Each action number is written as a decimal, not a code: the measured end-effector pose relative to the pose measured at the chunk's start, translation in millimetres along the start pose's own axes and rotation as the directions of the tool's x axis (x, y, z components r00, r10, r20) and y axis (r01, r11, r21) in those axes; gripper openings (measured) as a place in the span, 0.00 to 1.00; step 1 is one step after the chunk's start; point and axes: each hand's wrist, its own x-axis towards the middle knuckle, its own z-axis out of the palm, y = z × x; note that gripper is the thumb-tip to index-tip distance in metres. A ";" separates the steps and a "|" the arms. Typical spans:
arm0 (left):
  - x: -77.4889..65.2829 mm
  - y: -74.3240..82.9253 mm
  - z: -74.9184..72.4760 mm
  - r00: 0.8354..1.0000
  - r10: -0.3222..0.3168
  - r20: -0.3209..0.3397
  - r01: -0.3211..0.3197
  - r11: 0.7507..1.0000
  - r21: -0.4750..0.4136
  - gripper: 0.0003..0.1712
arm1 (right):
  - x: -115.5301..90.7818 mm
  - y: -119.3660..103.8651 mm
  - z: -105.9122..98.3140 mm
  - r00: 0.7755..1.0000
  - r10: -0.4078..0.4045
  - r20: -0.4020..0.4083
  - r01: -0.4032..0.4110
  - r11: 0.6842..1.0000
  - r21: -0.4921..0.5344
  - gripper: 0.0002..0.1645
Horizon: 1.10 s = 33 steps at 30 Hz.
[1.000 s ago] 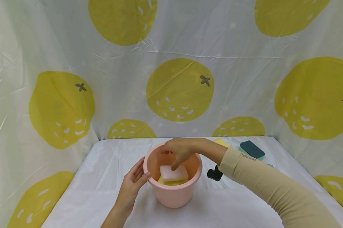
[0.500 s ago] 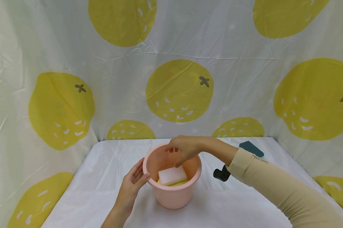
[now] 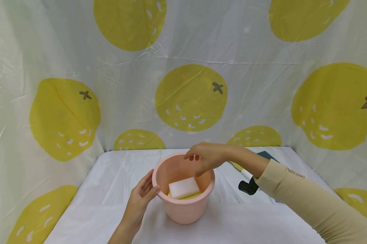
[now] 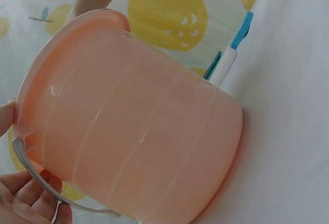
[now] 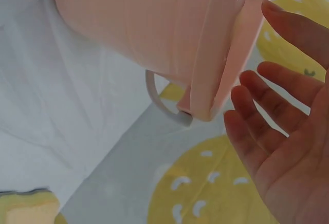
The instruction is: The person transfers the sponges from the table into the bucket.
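A pink bucket (image 3: 186, 214) stands on the white-covered table. Inside it a white sponge block (image 3: 183, 188) lies tilted on top of a yellow sponge (image 3: 192, 196). My left hand (image 3: 140, 192) grips the bucket's left rim, thumb over the edge and fingers against the outside wall. In the left wrist view the grey bail handle (image 4: 38, 178) hangs beside those fingers. My right hand (image 3: 208, 157) hovers over the bucket's far right rim. The right wrist view shows that hand's fingers spread and relaxed, holding nothing.
Behind the right forearm, partly hidden, lie a dark green sponge (image 3: 265, 155), a yellow sponge (image 3: 236, 166) and a white block (image 3: 247, 174). A blue sponge (image 4: 242, 31) shows in the left wrist view. Lemon-printed cloth walls (image 3: 189, 139) enclose the table.
My right hand has let go of the white sponge and lifted up and to the right, out of the bucket. The left hand keeps its grip on the rim.
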 end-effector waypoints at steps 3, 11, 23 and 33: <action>-0.2 0.3 -0.2 1.000 0.006 0.005 -0.006 1.000 -0.001 0.37 | -7.5 2.1 -2.7 1.000 -0.005 -0.014 0.005 1.000 0.001 0.37; -0.6 -1.5 -1.0 1.000 0.013 0.013 -0.013 1.000 -0.008 0.37 | -27.3 15.4 -7.1 0.999 -0.001 -0.048 0.001 1.000 0.004 0.36; 0.3 -2.1 -0.4 1.000 0.007 0.001 -0.007 1.000 -0.004 0.37 | -69.7 43.1 -4.8 0.982 0.154 -0.114 -0.149 0.988 0.049 0.40; 0.7 -2.8 -1.0 1.000 0.007 0.002 -0.007 1.000 -0.019 0.37 | -109.7 66.2 6.9 0.953 0.221 -0.206 -0.206 0.974 0.091 0.39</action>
